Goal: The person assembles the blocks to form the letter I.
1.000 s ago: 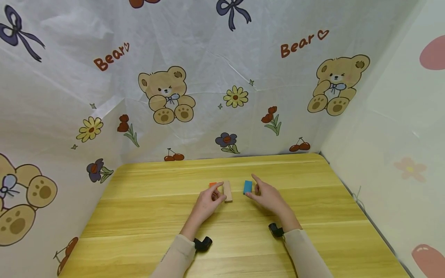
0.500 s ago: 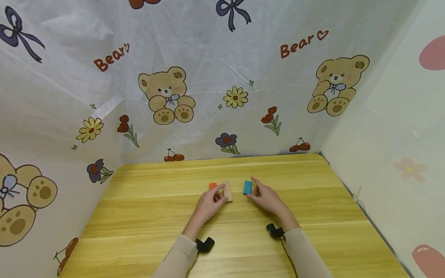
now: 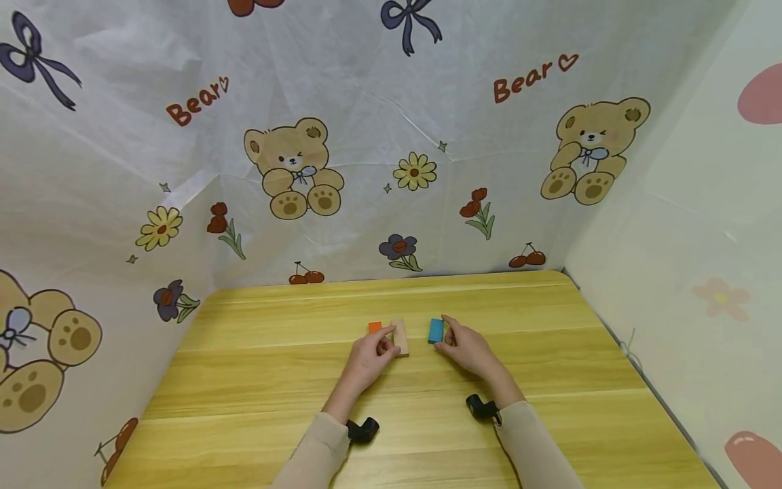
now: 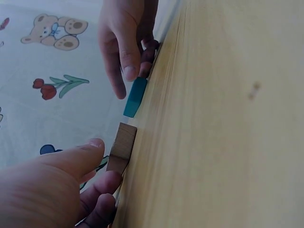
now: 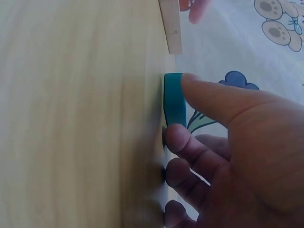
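Observation:
A light wooden block lies lengthwise on the table, with a blue block to its right. Behind my left fingers an orange block is partly hidden. My left hand is beside the wooden block. In the left wrist view, the thumb stands a little off the wooden block, while a bent fingertip meets its near corner. My right hand pinches the blue block, thumb at the near end and index fingertip at the far corner. The right wrist view has the blue block between thumb and index finger.
The wood-grain table meets a white cloth printed with bears and flowers at the back. A pale wall runs along the right side. Each wrist carries a small black camera.
My right index fingertip has come down toward the blue block's far corner. My left hand has shifted slightly right and nearer. The blocks have stayed in place.

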Motion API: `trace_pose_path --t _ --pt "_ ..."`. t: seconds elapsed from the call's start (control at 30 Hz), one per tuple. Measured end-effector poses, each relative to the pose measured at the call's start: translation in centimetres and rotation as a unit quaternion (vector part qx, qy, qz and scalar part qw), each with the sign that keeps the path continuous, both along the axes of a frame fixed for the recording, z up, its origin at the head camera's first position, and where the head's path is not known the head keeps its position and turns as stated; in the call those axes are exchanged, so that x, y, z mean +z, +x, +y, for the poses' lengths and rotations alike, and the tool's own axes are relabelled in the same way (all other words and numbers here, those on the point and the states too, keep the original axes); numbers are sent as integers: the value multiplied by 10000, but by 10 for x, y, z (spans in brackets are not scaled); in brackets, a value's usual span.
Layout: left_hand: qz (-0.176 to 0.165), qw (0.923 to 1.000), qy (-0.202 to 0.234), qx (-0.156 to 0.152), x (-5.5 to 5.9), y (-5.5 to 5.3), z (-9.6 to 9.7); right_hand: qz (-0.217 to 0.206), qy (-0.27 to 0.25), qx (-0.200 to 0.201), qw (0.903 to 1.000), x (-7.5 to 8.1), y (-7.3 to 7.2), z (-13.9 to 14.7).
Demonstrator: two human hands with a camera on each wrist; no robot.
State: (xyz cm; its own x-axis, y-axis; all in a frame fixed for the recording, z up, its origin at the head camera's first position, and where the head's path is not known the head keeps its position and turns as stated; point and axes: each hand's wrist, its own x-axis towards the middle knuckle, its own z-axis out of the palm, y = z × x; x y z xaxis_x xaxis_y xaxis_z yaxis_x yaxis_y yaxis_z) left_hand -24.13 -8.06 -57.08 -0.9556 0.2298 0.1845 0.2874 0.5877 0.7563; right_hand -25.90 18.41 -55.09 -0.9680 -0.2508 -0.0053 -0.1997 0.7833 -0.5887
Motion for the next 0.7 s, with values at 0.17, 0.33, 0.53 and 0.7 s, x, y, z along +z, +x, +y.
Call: trace_pose_path --t 0.17,0.33,0.53,0.7 --pt "39 10000 5 32 -2 -1 1 -19 42 -75 10000 1 -1 -1" --pt "57 10000 2 35 -3 -1 1 -9 95 -93 9999 0 -2 -1" --pt "38 9999 -107 -13 -2 -2 2 66 106 -114 9999 -2 -3 -1" --pt "-39 9997 -236 -111 -1 -3 0 115 99 -118 9998 -2 -3 -2"
